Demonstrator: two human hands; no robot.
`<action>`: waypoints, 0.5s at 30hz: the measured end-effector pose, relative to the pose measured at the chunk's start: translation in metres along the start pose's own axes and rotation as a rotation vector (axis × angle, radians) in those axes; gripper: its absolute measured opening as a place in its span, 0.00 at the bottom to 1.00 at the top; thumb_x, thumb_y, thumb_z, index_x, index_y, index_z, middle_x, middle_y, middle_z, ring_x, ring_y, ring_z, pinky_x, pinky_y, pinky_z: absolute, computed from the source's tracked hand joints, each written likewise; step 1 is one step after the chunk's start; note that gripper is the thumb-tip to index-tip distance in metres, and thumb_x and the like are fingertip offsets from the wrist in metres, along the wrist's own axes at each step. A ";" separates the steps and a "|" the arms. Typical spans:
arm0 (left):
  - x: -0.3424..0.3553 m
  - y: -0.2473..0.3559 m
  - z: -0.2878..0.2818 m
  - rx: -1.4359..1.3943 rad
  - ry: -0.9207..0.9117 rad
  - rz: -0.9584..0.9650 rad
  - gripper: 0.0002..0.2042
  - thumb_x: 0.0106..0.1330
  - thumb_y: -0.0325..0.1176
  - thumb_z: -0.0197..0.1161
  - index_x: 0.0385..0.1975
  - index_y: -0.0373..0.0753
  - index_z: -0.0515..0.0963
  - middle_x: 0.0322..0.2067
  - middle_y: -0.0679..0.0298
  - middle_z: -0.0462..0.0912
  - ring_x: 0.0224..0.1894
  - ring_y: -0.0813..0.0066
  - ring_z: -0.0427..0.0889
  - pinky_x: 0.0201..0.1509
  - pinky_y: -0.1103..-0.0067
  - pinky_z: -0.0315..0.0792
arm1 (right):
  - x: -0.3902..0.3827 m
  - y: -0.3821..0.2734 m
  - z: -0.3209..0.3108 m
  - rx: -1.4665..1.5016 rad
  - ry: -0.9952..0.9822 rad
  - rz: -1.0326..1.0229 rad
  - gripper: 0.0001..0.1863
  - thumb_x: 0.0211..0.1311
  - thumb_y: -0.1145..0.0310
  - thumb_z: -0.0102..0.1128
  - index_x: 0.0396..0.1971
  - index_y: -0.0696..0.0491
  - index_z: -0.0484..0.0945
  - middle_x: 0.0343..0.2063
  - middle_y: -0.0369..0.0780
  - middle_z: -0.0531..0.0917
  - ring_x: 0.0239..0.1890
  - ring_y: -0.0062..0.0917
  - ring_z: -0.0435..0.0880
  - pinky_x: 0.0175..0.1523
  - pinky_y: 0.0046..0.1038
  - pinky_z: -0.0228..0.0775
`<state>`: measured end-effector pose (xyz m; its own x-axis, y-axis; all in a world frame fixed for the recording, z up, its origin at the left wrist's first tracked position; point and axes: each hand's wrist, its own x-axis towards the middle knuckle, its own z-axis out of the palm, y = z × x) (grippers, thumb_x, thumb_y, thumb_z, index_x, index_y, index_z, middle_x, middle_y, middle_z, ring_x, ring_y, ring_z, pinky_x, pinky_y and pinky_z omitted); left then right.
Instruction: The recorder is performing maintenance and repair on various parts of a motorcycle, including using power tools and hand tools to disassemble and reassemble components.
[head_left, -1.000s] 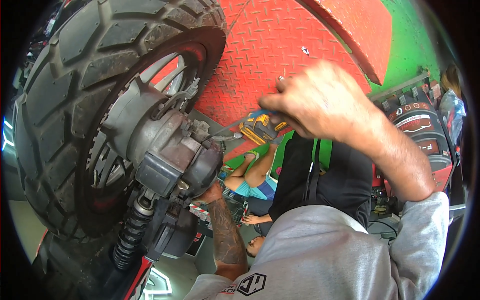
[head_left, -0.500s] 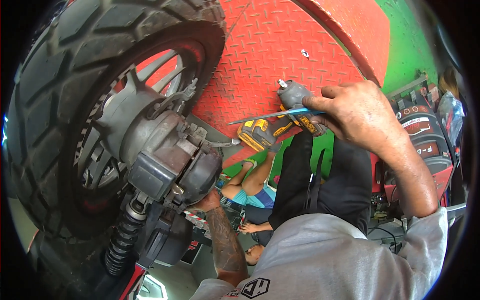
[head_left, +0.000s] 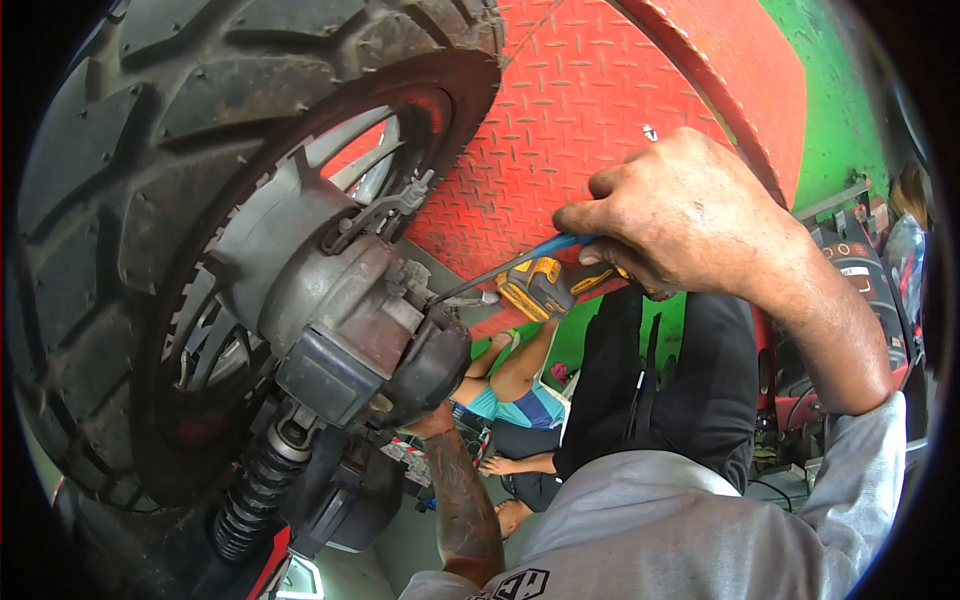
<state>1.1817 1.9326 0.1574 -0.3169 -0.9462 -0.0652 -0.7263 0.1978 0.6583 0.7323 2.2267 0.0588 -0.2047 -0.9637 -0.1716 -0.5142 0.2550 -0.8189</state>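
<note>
My right hand (head_left: 690, 215) pinches a slim screwdriver (head_left: 505, 265) with a blue handle and a long dark shaft. Its tip meets the gap between the metal casing (head_left: 372, 290) and the rounded black cover (head_left: 430, 365) beside the scooter's rear wheel. Against the underside of that cover rests my left hand (head_left: 428, 424), its fingers mostly hidden behind the part. A yellow and black cordless impact wrench (head_left: 540, 290) lies on the red platform below my right hand, which covers much of it.
The big treaded tyre (head_left: 90, 190) fills the left side, with a black coil shock absorber (head_left: 250, 500) below. Red tread plate (head_left: 560, 120) lies under the wheel. Another person's legs (head_left: 515, 385) show beyond the platform. Dark equipment (head_left: 865, 270) stands at the right.
My right hand has brought the screwdriver leftward and down, so its tip now reaches the black cover's edge. The wheel and casing appear shifted slightly right in view. My left hand remains under the cover.
</note>
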 end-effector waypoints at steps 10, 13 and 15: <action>-0.005 -0.058 -0.041 0.680 -0.190 0.313 0.32 0.71 0.56 0.61 0.65 0.36 0.75 0.67 0.54 0.76 0.69 0.52 0.74 0.74 0.50 0.66 | -0.008 -0.007 0.005 0.004 -0.014 0.008 0.18 0.59 0.56 0.70 0.49 0.43 0.85 0.28 0.37 0.83 0.28 0.36 0.87 0.30 0.41 0.79; -0.004 -0.058 -0.040 0.701 -0.195 0.367 0.30 0.72 0.54 0.62 0.64 0.36 0.75 0.66 0.54 0.78 0.68 0.53 0.75 0.73 0.51 0.68 | -0.017 -0.012 0.012 0.010 -0.012 0.022 0.20 0.59 0.56 0.70 0.52 0.41 0.84 0.32 0.37 0.83 0.30 0.35 0.88 0.31 0.41 0.80; -0.002 -0.056 -0.039 0.683 -0.197 0.362 0.30 0.71 0.53 0.63 0.64 0.36 0.76 0.65 0.54 0.78 0.67 0.53 0.76 0.72 0.52 0.69 | -0.024 -0.015 0.017 0.028 -0.017 0.049 0.20 0.60 0.55 0.70 0.53 0.41 0.84 0.32 0.37 0.83 0.31 0.34 0.88 0.31 0.40 0.81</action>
<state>1.2467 1.9134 0.1500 -0.6606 -0.7429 -0.1083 -0.7504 0.6580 0.0627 0.7592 2.2450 0.0660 -0.2151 -0.9512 -0.2211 -0.4800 0.3002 -0.8243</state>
